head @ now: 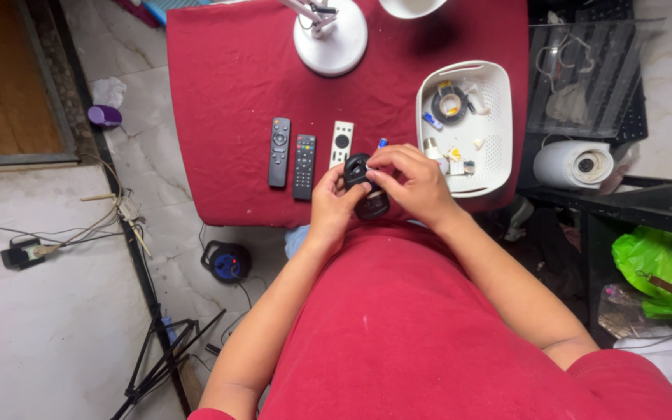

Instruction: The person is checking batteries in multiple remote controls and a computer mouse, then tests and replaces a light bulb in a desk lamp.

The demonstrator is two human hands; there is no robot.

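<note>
Head view: both hands hold a black remote (367,189) above the near edge of the red table (227,93). The left hand (330,204) cups it from the left and below, fingers closed on its side. The right hand (414,183) pinches its upper end from the right. Its long axis runs roughly away from the body. Three remotes (303,159) lie just left; a white basket (499,101) sits right.
</note>
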